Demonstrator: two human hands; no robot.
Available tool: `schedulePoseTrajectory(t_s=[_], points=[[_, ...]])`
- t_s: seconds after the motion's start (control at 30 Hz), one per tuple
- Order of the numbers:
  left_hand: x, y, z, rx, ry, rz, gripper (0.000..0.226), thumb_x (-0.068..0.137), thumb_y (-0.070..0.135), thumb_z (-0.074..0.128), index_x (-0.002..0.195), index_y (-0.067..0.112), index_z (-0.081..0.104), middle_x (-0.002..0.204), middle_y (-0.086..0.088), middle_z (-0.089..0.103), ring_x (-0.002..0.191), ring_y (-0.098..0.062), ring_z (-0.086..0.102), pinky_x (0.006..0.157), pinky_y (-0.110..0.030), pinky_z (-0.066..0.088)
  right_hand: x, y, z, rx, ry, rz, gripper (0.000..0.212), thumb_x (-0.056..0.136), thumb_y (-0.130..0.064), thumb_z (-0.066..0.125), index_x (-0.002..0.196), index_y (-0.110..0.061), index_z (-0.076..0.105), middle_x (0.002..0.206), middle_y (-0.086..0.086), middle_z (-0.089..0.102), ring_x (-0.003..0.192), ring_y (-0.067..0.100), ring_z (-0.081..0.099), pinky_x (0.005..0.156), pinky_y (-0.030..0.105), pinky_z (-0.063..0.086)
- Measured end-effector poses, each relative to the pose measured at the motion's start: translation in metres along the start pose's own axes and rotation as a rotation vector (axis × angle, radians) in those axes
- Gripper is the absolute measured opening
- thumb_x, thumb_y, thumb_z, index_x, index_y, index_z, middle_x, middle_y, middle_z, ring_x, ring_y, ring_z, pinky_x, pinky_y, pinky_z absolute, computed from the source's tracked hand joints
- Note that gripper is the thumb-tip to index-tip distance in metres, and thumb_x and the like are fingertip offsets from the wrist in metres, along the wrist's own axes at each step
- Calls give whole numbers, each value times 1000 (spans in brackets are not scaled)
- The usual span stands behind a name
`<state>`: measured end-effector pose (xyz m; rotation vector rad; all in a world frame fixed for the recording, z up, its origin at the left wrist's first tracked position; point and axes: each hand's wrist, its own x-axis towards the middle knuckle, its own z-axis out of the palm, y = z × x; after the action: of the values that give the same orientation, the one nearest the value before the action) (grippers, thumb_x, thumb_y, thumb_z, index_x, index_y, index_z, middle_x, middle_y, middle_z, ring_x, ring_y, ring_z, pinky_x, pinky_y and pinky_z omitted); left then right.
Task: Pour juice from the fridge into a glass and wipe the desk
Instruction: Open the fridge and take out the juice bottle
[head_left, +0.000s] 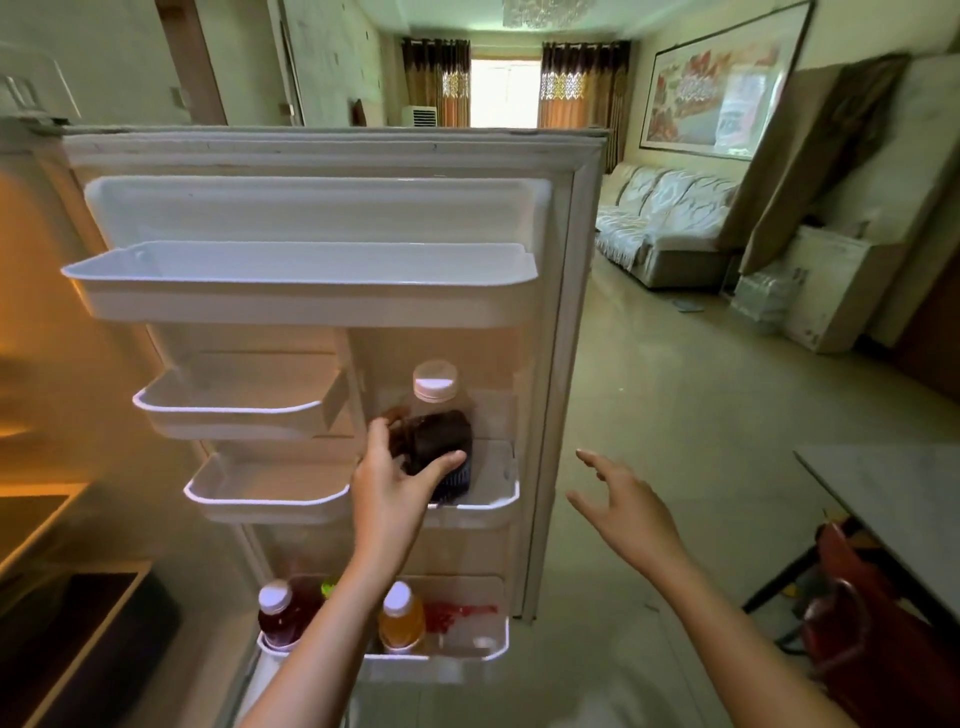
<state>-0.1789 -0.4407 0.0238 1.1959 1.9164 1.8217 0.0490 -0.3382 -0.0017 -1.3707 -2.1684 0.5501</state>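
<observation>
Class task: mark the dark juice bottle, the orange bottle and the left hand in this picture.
dark juice bottle (435, 387): head view, on its white cap.
orange bottle (401, 626): head view, on its body.
left hand (397, 475): head view, on its back.

Head-worn wide-angle view, forward and down, close to open fridge door.

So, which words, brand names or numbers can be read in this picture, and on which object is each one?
None can be read.
Dark bottle in the left hand: label too dark and blurred.
Red bottle and orange bottle: no legible label.
Wall painting: marks too blurred.
</observation>
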Motion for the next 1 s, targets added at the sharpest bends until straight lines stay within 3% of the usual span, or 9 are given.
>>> schedulePoseTrajectory(t_s=[0.07,0.3,0.5,0.73,1.0], points=[[-11,14,2,-31,25,53,63,58,18,88,108,25,51,101,15,65,87,6,63,77,-19,50,-12,4,-9,-50,32,-9,46,84,-39,60,128,-31,48,131,-6,53,117,15,52,85,34,48],[-59,73,24,-86,-41,159,70,56,15,89,118,24,57,102,16,67,94,6,61,75,-12,49,-55,34,-50,-145,86,-9,34,83,-46,57,115,-35,56,123,-16,56,112,9,52,86,31,47],[-108,101,90,-136,-140,86,69,53,18,90,114,29,59,101,13,70,92,2,64,81,-31,55,-93,80,-102,-138,52,-6,34,83,-49,55,114,-37,56,122,-20,55,115,7,49,93,36,45],[-168,114,188,-169,-171,11,71,51,25,91,113,32,58,101,5,71,96,-9,66,74,-26,54,-141,152,-173,-156,14,4,35,84,-50,54,116,-37,55,122,-23,54,116,2,46,96,30,41],[-215,123,251,-124,-199,-77,72,53,23,90,116,33,56,101,11,69,94,2,64,75,-17,53,-166,218,-215,-45,-23,82,32,83,-46,59,112,-34,59,118,-20,56,115,4,48,96,34,45]])
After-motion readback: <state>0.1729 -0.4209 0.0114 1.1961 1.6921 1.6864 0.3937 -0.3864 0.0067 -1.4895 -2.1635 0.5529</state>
